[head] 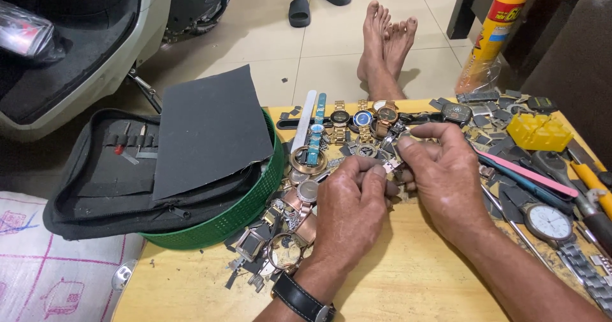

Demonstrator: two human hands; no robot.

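Between both hands' fingers point(376, 169) sits a small metal watch-band link point(390, 166).

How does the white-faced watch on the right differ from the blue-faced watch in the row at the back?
The white-faced watch has a pale dial and a silver-grey metal band; the blue-faced watch has a dark blue dial and a gold-coloured band. The white-faced one looks larger, lies askew among tools at the right edge of the table; the blue-faced one lies in a row of watches. Both have round cases, lie face up, and neither hand touches them.
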